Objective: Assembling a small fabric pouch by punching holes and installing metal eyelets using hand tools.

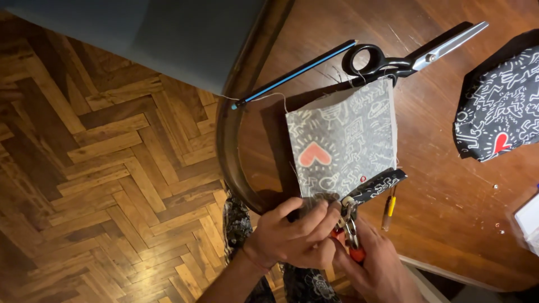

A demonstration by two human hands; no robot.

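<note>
No labels, signs or screens show. The one possible package is a clear plastic box or bag at the right edge of the surface, cut off by the frame. It looks pale and see-through, with something white inside; its full shape cannot be told.

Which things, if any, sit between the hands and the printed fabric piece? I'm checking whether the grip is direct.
Nothing visible does. The left hand pinches the near edge of the grey printed fabric piece directly. The right hand holds red-handled pliers against that same edge. The scissors and blue stick lie beyond the fabric.
</note>
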